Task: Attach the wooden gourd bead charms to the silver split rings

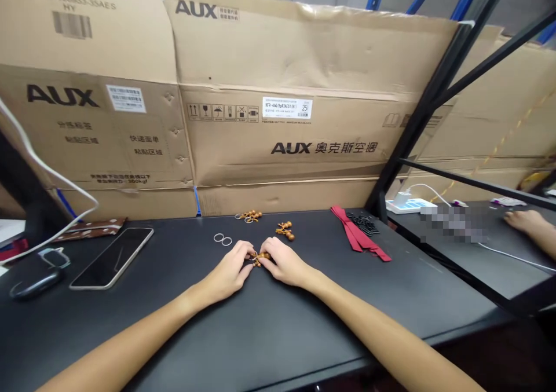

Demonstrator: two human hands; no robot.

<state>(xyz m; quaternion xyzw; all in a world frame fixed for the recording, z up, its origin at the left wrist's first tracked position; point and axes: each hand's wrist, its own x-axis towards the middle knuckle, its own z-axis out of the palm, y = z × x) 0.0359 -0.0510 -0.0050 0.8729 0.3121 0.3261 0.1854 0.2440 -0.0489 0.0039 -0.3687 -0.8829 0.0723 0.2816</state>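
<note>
My left hand [233, 268] and my right hand [282, 262] meet at the middle of the black table [278, 322]. Both pinch a small cluster of brown wooden gourd charms [262, 257] with a metal ring between the fingertips. Two loose metal key rings [222, 240] lie just beyond my left hand. Another gourd cluster [284, 230] sits behind my right hand, and a third cluster [249, 215] with a ring lies near the cardboard wall.
A smartphone [112, 257] lies face up at the left, near a dark mouse [35, 282] and a white cable [47, 178]. Red ribbons [358, 235] and black clips [365, 223] lie at the right. Large AUX cardboard boxes [282, 120] back the table. Another person's hand [527, 221] rests on the neighbouring table.
</note>
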